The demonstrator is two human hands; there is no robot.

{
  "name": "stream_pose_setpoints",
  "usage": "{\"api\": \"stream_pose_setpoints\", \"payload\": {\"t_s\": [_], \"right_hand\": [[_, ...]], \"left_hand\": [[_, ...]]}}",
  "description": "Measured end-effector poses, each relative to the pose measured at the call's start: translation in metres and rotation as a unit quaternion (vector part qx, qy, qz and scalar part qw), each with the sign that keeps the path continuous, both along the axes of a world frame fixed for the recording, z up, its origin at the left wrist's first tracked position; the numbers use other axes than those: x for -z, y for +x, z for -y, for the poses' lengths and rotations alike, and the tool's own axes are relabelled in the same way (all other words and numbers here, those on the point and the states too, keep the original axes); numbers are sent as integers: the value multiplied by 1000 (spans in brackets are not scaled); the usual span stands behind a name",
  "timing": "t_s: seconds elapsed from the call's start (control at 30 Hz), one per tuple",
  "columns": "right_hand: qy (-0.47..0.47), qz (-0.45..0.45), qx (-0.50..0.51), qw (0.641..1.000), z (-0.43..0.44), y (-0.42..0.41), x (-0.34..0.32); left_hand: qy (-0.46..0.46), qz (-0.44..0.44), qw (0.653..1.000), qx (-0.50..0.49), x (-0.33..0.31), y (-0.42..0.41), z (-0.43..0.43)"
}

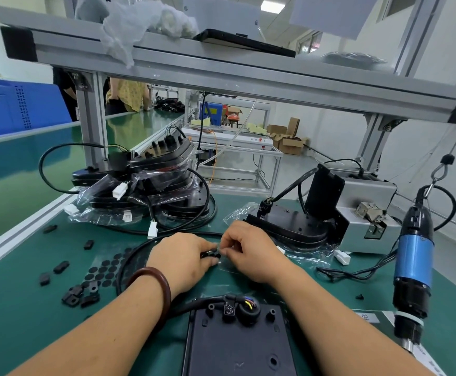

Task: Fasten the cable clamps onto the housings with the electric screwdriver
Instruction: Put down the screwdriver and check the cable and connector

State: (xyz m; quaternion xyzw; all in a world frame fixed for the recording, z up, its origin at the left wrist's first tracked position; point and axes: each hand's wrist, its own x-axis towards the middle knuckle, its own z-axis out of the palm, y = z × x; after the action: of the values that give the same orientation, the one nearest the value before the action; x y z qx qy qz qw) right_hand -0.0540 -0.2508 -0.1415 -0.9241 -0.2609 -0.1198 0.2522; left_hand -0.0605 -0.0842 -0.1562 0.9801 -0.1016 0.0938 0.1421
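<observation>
A black housing [237, 346] lies flat near the table's front edge, its cable [132, 256] looping away to the left. Beyond it, my left hand [183, 263] and my right hand [251, 253] meet over the green mat. Both pinch a small black part [211, 253] between their fingertips; what it is I cannot tell. The blue and black electric screwdriver [413, 270] hangs upright from a hook at the right, untouched. Loose black cable clamps [81, 295] lie at the left.
A pile of bagged black housings [150, 185] with white connectors stands at the back left. Another housing stack [294, 226] sits at the back right beside a grey screw feeder box [367, 213]. A sheet of black round pads [104, 270] lies left of my hands.
</observation>
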Motion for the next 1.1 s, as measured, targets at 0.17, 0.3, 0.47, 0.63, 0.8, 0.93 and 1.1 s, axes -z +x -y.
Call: {"api": "stream_pose_setpoints", "payload": {"t_s": [0.17,0.3,0.47,0.63,0.8,0.93,1.1], "right_hand": [[6,-13,-14,1000,6,0,2],[94,-36,0,995,11,-3,-1],[240,-125,-5,963,15,-11,-14],[328,-160,3,931,19,-14,-30],[320,-164,28,933,19,-15,-35],[314,-170,37,933,17,-25,-35],[318,-186,31,929,18,-54,-42]], "left_hand": [[8,4,1000,5,3,2,1],[22,-4,1000,9,2,1,0],[-13,-30,999,17,-4,3,-2],[-78,-36,994,60,-25,-1,-9],[-213,-183,939,200,-58,-35,-10],[-197,-280,888,306,-57,-67,-1],[-202,-237,906,287,-53,-79,4]]}}
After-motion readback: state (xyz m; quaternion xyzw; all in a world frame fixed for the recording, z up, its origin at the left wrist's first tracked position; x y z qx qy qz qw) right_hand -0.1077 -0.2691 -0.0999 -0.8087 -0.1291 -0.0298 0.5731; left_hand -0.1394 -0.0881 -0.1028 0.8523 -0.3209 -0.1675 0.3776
